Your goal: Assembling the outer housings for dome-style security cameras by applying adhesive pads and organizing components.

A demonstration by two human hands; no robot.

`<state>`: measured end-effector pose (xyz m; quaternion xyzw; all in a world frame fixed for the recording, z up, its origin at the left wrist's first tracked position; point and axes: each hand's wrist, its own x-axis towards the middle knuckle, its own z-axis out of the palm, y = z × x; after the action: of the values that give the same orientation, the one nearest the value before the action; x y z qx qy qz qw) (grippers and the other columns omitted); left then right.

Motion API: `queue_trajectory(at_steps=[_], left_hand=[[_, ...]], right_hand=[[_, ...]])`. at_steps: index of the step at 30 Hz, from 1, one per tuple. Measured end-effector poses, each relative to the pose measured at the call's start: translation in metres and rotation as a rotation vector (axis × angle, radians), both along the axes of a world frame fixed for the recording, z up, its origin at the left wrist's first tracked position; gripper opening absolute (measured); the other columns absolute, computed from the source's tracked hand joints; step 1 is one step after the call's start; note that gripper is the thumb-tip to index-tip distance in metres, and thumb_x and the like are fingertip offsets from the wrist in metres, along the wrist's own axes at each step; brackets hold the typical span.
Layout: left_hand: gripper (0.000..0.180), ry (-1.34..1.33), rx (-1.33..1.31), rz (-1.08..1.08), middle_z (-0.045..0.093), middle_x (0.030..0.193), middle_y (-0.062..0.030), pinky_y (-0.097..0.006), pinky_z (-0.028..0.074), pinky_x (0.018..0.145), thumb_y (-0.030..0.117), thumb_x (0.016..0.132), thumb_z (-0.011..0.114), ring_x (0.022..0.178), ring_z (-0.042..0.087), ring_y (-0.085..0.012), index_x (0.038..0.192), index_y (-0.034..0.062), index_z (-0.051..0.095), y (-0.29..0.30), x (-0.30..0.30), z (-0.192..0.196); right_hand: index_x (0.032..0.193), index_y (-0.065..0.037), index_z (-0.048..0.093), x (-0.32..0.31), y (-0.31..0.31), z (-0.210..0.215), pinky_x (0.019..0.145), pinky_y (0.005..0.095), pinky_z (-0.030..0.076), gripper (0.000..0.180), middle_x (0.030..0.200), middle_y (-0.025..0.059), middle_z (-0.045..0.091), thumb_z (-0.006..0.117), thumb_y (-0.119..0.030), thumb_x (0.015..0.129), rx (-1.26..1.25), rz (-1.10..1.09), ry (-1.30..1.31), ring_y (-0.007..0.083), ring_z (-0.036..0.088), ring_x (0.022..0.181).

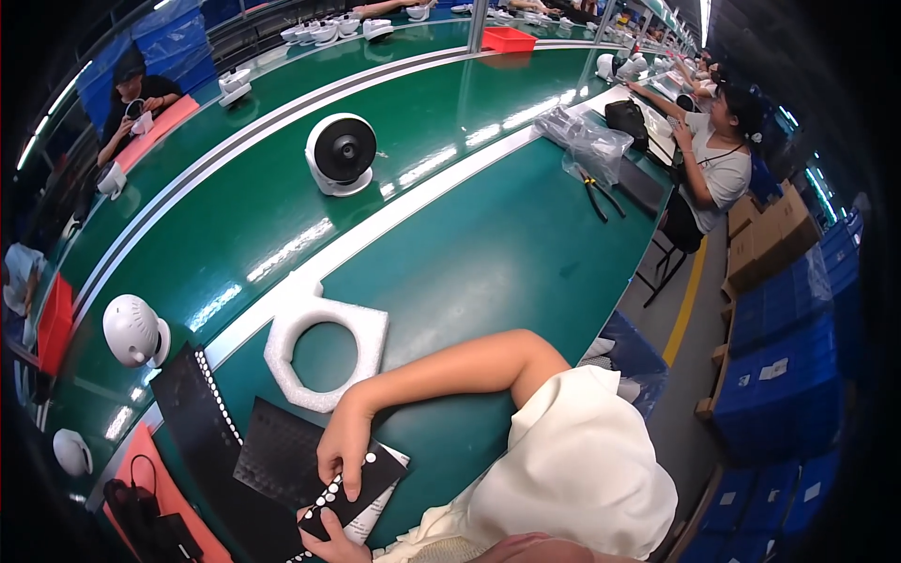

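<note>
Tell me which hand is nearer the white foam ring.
Right. The right hand lies just below the foam ring, pressing on a black dotted strip. The left hand grips the strip's lower end, farther away.

Lower centre: black strip of white round stickers (352, 488) under your right hand (343, 446), left hand (328, 535) gripping its near end | Upper right: clear plastic bags (587, 141), crumpled on the green bench | Right edge: brown cartons (770, 235) stacked above blue crates (788, 375) with white labels (773, 370)
</note>
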<state>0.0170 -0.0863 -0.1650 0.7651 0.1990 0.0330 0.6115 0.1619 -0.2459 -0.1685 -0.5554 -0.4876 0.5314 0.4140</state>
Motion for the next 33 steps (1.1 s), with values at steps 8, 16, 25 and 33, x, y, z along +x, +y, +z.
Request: queue_trajectory(at_steps=[8, 16, 25, 33], left_hand=[[0.042, 0.008, -0.025, -0.004, 0.052, 0.104, -0.0177, -0.032, 0.040, 0.081, 0.017, 0.078, 0.063, 0.091, 0.048, -0.0240, 0.106, -0.0098, 0.048, 0.001, -0.001, -0.002], [0.043, -0.042, -0.072, -0.017, 0.052, 0.102, -0.0180, -0.032, 0.041, 0.080, 0.019, 0.077, 0.064, 0.090, 0.049, -0.0239, 0.105, -0.0098, 0.049, 0.005, -0.003, -0.007], [0.011, -0.231, -0.068, -0.020, 0.048, 0.074, 0.0002, -0.024, 0.037, 0.065, 0.007, 0.077, 0.058, 0.070, 0.042, -0.0090, 0.083, 0.0012, 0.051, -0.003, -0.002, -0.007], [0.010, -0.204, -0.131, -0.247, 0.054, 0.068, -0.0009, -0.021, 0.040, 0.058, 0.008, 0.079, 0.059, 0.065, 0.047, -0.0045, 0.080, 0.0005, 0.052, 0.014, 0.005, -0.011]], right_hand=[[0.078, 0.001, 0.055, -0.002, -0.001, 0.002, 0.058, 0.0262, 0.036, 0.037, 0.063, 0.0000, 0.048, 0.060, -0.035, 0.077, -0.003, -0.016, -0.037, 0.0109, 0.044, 0.061], [0.077, 0.000, 0.054, -0.002, 0.002, -0.004, 0.058, 0.0266, 0.036, 0.038, 0.063, 0.0004, 0.048, 0.060, -0.037, 0.077, 0.001, -0.011, -0.006, 0.0112, 0.044, 0.061], [0.086, 0.002, 0.052, -0.002, 0.001, 0.001, 0.055, 0.0265, 0.037, 0.036, 0.066, 0.0020, 0.050, 0.058, -0.033, 0.081, 0.043, 0.040, -0.028, 0.0105, 0.044, 0.062], [0.099, -0.002, 0.051, -0.004, 0.009, 0.006, 0.060, 0.0264, 0.039, 0.038, 0.074, 0.0028, 0.053, 0.058, -0.033, 0.079, -0.073, -0.003, -0.013, 0.0118, 0.049, 0.067]])
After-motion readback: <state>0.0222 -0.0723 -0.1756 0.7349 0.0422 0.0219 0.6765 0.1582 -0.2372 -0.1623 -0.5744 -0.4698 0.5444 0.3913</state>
